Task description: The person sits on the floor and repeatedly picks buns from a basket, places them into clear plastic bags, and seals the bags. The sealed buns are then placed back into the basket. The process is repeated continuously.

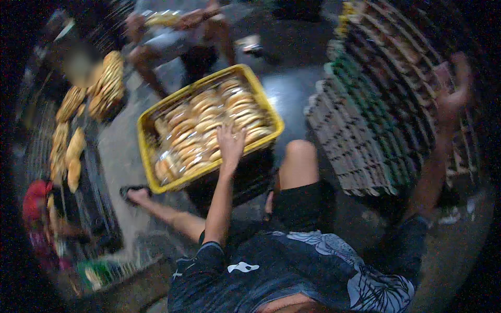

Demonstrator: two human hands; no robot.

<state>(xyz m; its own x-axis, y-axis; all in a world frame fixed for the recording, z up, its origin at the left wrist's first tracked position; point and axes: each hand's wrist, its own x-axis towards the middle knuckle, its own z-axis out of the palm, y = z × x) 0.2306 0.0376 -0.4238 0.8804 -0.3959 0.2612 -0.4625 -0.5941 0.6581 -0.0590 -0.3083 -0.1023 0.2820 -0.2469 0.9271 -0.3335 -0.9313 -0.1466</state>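
A yellow plastic crate (211,175) stands in front of me on a dark support. Rows of round bread rolls in clear plastic packs (201,112) fill it. My left hand (231,140) lies open on the packs near the crate's close side, fingers spread over the wrapping. Off to the far right, my right hand (455,96) is raised with its fingers apart, though blurred. It is beside a tall stack of grey and green slatted crates (365,115), and I cannot tell whether it touches them.
Across the crate sits another person, whose hands (190,20) hold a long pack of bread (163,19). Loose loaves (75,148) and piled bread (108,86) lie along the left. A person in a red cap (37,195) is at the lower left, near a green packet (99,274).
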